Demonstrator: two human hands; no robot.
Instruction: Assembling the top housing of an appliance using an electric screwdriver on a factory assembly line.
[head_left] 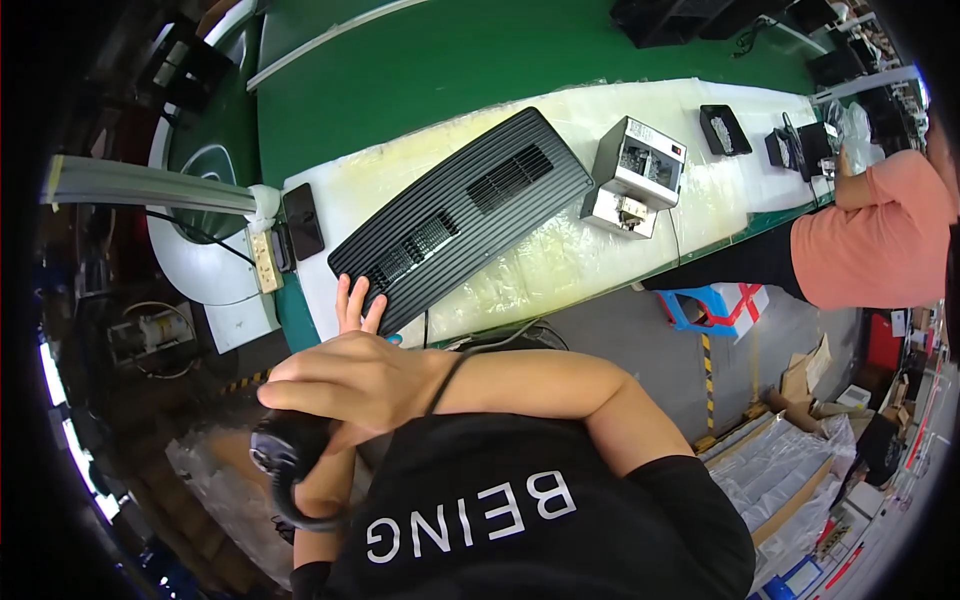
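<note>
A long black ribbed panel [500, 215] with two rectangular grilles lies at a slant on the padded bench. My left hand [360, 303] is open, its fingers spread against the panel's near left end. Its palm is partly hidden by my right hand [350, 385], which reaches across in front of my body. That right hand is closed around a black corded tool [290, 440], held off the bench at my left, with its head pointing down. A thin cable passes over my right wrist. I cannot make out the tool's exact kind.
Right of the panel stands a metal box machine [640, 170], then a black tray [724, 130] of small parts. A black phone [303, 220] and a power strip [263, 260] sit at the left edge. A co-worker [870, 230] stands at the right, near a blue-and-white stool [715, 308].
</note>
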